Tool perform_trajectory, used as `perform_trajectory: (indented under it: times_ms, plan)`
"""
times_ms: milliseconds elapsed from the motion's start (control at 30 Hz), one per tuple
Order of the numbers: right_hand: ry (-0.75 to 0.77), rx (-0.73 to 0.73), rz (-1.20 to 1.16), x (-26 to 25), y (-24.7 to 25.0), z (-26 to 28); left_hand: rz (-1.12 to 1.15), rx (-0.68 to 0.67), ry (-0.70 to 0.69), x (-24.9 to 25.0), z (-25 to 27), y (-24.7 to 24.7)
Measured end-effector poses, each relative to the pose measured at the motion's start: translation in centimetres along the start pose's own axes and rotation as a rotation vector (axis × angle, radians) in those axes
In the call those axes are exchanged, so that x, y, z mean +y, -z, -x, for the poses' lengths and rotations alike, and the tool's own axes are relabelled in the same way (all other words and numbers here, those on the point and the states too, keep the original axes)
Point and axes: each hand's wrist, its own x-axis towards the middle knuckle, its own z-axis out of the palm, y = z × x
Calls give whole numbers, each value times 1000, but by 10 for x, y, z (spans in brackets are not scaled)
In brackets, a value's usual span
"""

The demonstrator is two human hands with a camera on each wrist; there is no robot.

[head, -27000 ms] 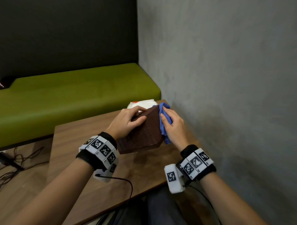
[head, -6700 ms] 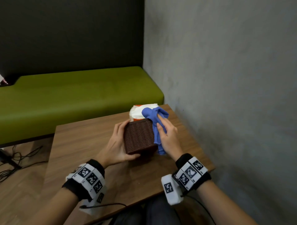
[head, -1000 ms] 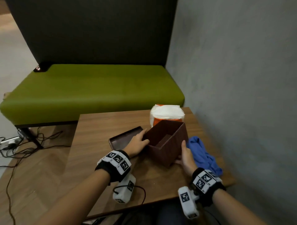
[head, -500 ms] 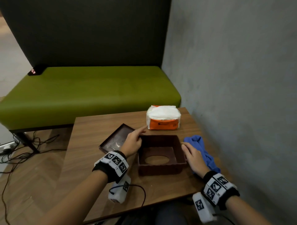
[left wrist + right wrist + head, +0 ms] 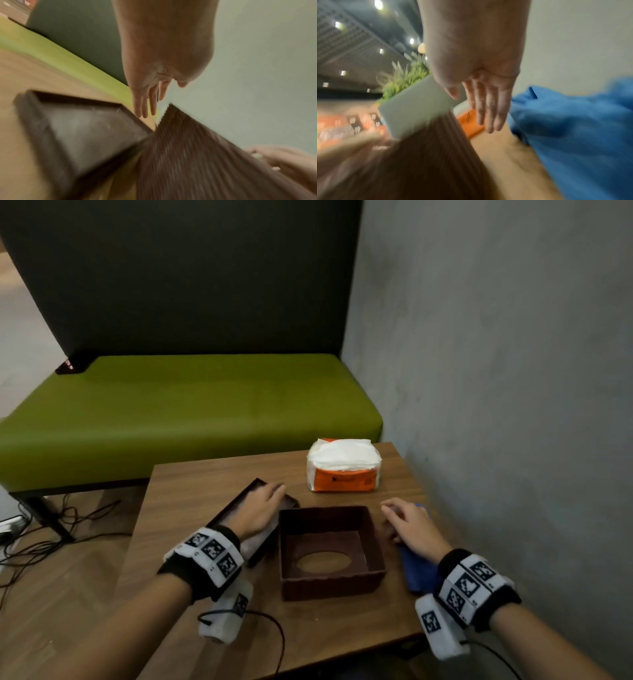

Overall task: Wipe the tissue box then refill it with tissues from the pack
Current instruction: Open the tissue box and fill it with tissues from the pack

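The brown woven tissue box (image 5: 330,583) stands upside down on the wooden table (image 5: 191,501), open side up, its oval slot against the tabletop. Its flat brown base panel (image 5: 236,508) lies just to its left. My left hand (image 5: 262,510) hovers over that panel with straight fingers (image 5: 144,106), holding nothing. My right hand (image 5: 407,525) hovers right of the box, above the blue cloth (image 5: 416,571), fingers (image 5: 488,116) straight and empty. The orange and white tissue pack (image 5: 343,465) sits beyond the box, white tissues showing at its top.
A grey wall (image 5: 513,405) runs close along the table's right edge. A green bench (image 5: 178,412) stands behind the table against a dark panel. Cables (image 5: 51,529) lie on the floor at the left. A cable from my left wrist camera trails over the table's near edge.
The box has gone from tilted in both hands to standing flat, open side up. Both hands have let go of it and moved forward, away from its sides.
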Motion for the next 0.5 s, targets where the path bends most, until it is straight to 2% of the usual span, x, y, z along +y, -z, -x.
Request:
perform_trajectory:
  times_ms: [100, 200, 267, 367, 500]
  plan:
    - [27, 145, 124, -6, 29, -47, -112, 25, 4, 13, -27, 34]
    - [60, 177, 321, -23, 41, -95, -145, 61, 32, 24, -54, 42]
    - [84, 125, 390, -31, 36, -124, -139, 54, 46, 29, -70, 32]
    - [154, 34, 453, -36, 18, -156, -177, -52, 47, 33, -88, 9]
    - [236, -149, 548, -41, -9, -173, -177, -142, 11, 35, -104, -7]
